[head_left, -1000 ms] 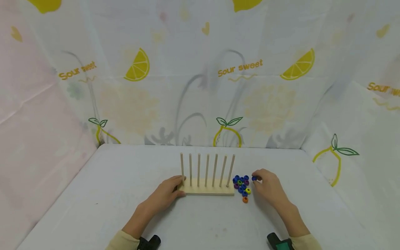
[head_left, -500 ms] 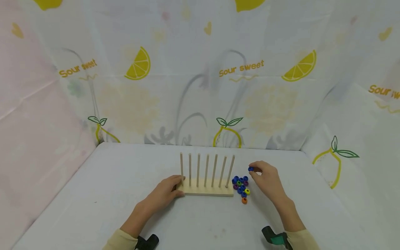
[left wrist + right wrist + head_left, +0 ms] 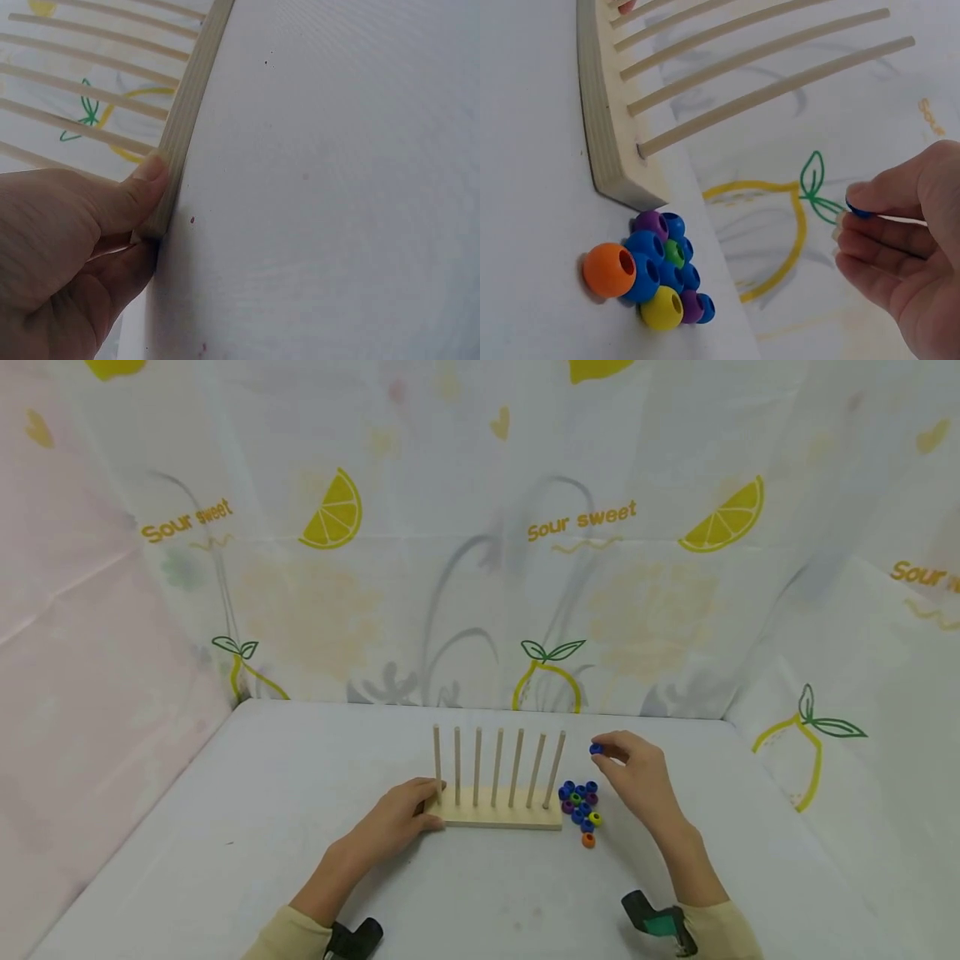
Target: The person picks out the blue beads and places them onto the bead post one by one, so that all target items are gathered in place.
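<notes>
My left hand grips the left end of a pale wooden peg board, thumb on its front edge in the left wrist view. Several thin upright pegs stand in a row on the board, with no beads on them. A blue bead is pinched between thumb and fingertips of my right hand, raised above the table to the right of the rightmost peg. In the right wrist view the fingers mostly cover this bead. Below and left of the right hand lies a cluster of loose holed beads, among them an orange bead and a yellow bead.
The bead cluster, mostly blue bead pieces with green and purple ones, lies close to the board's right end. A white table carries everything. Behind it hangs a lemon-printed cloth, and cloth also flanks both sides.
My right hand has lifted the blue bead from beside the cluster, moving up and slightly left. The left hand and the board stay in place.
</notes>
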The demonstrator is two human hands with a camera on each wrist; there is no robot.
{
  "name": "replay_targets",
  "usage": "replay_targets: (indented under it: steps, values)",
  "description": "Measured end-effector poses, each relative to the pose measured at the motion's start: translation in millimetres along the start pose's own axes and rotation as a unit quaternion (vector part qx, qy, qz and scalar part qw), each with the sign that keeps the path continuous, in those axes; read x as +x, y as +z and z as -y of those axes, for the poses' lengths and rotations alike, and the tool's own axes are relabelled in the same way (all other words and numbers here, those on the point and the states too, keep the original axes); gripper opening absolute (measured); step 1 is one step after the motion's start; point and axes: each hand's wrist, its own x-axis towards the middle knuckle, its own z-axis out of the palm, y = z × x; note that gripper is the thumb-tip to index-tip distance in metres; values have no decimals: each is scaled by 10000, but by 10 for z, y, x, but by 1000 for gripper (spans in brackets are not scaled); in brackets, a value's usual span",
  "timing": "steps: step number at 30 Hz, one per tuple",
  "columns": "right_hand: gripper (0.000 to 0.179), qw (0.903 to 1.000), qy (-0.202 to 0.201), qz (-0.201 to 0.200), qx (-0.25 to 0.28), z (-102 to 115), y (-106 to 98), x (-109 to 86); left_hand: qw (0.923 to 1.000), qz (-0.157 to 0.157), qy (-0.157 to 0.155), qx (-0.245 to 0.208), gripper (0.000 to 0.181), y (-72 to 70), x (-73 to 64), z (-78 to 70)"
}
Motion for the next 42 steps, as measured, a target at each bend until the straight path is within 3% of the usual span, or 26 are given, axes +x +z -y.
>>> replay_targets:
  steps: [14, 24, 32, 42]
  values:
    - [21, 9964, -181, -370, 741, 287, -116, 117, 9998, 18, -87, -189, 52, -12, -10, 1]
    - [21, 9832, -395, -811, 1588, 489, -112, 148, 9997, 21, -132, -223, 53, -33, -19, 22]
    - [20, 9788, -402, -760, 1859, 567, -104, 133, 9996, 65, -37, -260, 55, -22, -14, 40]
    - [18, 9767, -747, -561, 1932, 611, -70, 104, 9993, 128, 0, -342, 56, -18, -2, 56]
